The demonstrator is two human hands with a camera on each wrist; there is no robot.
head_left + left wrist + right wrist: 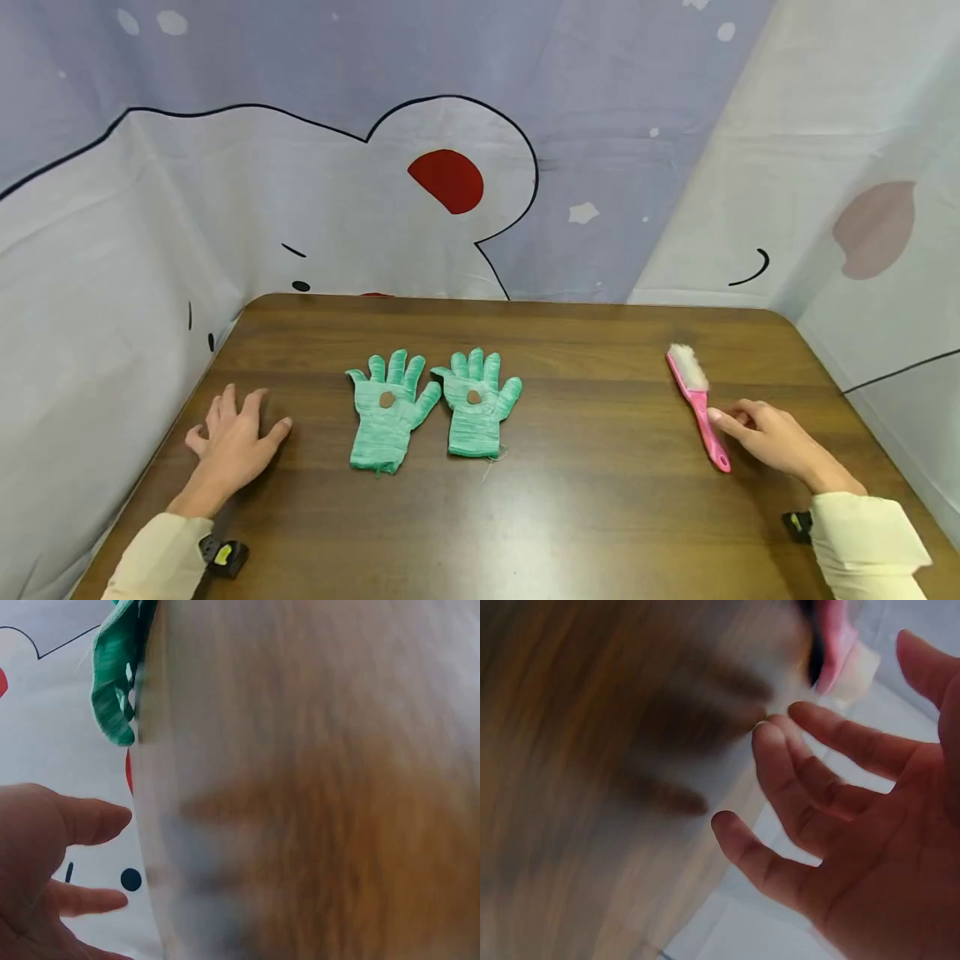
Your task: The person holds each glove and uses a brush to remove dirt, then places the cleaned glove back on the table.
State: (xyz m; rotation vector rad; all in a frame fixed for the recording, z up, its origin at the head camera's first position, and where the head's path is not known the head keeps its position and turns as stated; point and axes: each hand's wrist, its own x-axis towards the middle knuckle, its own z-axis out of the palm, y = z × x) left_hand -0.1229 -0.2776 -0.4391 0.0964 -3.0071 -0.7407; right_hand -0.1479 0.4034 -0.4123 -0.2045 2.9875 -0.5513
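Two green knitted gloves lie side by side with fingers pointing away: the left glove [382,417] and the right glove [474,417], each with a small brown spot on it. A pink-handled brush [699,408] with pale bristles lies at the right. My right hand [776,442] is beside the brush handle, its thumb close to it; the right wrist view shows loosely bent fingers [780,795] with nothing held. At the left, my left hand [232,450] is on or just over the table, fingers spread and holding nothing. Part of a glove [112,682] appears in the left wrist view.
The brown wooden table [585,467] has rounded far corners. Behind it and at both sides hangs a printed cloth [315,200] in white and lavender. A wrist camera [225,557] is strapped at the left sleeve cuff, and another [798,527] at the right.
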